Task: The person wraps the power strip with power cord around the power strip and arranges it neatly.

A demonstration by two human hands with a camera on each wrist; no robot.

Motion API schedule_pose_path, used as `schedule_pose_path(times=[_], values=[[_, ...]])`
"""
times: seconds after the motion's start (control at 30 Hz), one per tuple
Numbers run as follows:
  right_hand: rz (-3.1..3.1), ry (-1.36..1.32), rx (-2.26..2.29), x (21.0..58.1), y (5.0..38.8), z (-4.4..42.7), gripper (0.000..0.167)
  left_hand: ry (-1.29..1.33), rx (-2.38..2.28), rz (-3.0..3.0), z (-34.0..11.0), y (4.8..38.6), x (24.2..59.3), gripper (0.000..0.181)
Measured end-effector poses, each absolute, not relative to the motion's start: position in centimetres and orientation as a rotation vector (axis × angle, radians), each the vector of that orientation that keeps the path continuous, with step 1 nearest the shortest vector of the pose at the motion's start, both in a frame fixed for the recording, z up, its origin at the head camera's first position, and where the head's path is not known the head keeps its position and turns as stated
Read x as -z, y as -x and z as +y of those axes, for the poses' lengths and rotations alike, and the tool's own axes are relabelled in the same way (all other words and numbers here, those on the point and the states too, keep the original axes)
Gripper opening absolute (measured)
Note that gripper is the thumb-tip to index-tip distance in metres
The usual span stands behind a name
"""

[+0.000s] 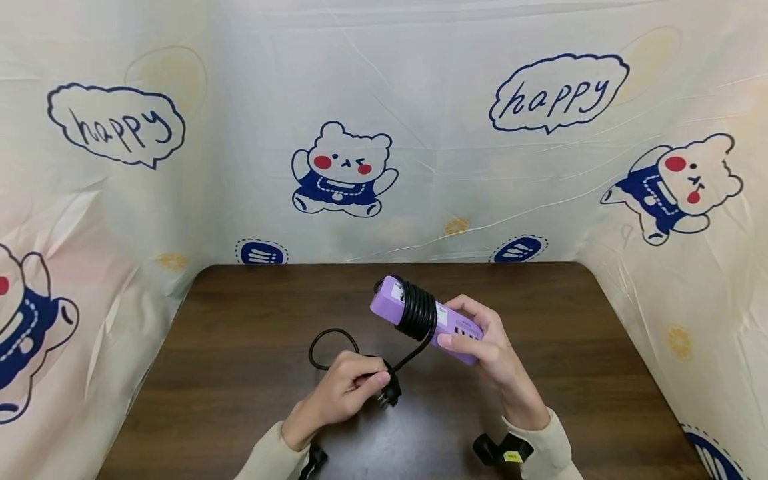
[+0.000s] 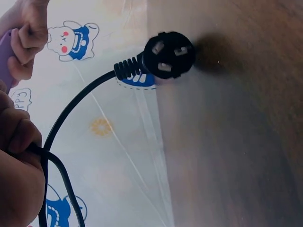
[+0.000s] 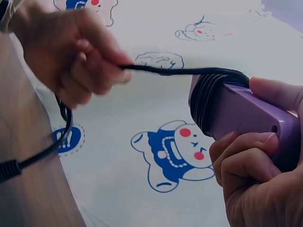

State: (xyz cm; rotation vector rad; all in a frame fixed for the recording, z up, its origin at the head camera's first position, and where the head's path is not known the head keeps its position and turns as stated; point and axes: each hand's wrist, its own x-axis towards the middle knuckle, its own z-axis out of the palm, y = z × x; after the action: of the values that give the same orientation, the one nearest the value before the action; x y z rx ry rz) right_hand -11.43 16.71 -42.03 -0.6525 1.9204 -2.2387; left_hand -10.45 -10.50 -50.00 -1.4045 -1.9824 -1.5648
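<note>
A purple power strip (image 1: pixel 461 328) is gripped at its near end by my right hand (image 1: pixel 489 347), tilted above the table. Several turns of its black cord (image 1: pixel 417 312) are wound round its far half. From these turns the cord runs to my left hand (image 1: pixel 351 385), which pinches it between thumb and fingers. Beyond that hand the cord bends into a loose loop (image 1: pixel 332 330). The three-pin plug (image 2: pixel 169 55) hangs free at the cord's end in the left wrist view. In the right wrist view the cord stretches from the left hand to the power strip (image 3: pixel 246 111).
Beneath both hands is a dark brown wooden table (image 1: pixel 252 307). A pale printed cloth (image 1: pixel 444 133) with bears and "happy" bubbles hangs behind the table and along its sides. A black device (image 1: pixel 501 450) with a yellow label sits at the right wrist.
</note>
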Motion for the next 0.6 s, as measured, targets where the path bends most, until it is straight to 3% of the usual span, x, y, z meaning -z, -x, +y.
schedule_pose_path(times=[0.6], values=[[1.828,0.717,2.199,42.0,10.8,15.9,0.020,1.417,1.572,-2.023,-10.1,12.7,51.1,0.038]])
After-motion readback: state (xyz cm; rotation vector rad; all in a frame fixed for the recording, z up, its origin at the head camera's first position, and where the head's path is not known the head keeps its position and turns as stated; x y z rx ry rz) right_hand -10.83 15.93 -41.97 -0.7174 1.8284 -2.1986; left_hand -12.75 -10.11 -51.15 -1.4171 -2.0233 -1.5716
